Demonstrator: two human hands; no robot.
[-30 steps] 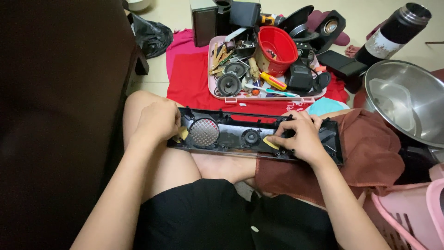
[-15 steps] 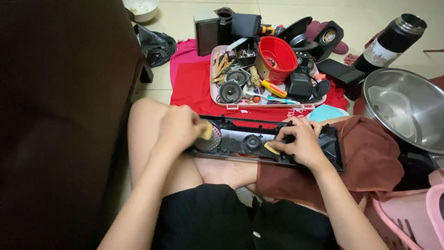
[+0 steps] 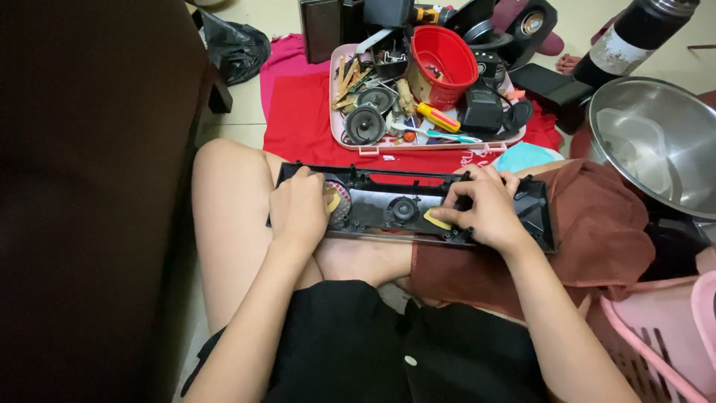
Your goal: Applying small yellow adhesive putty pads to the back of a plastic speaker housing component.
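Resting across the lap, black panel (image 3: pixel 418 209) is gripped at both ends: left hand (image 3: pixel 298 210), shifted inward since a second ago, now covers the round grille, fingers curled on it; right hand (image 3: pixel 488 213) stays clamped, pinching a yellow pick (image 3: pixel 436 220).

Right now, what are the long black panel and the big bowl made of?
Panel: looks like matte black moulded plastic, given its ribs, clips and round cut-outs. Both hands hold it, left hand and right hand. Bowl: probably stainless steel, with a bright, mirror-like sheen.
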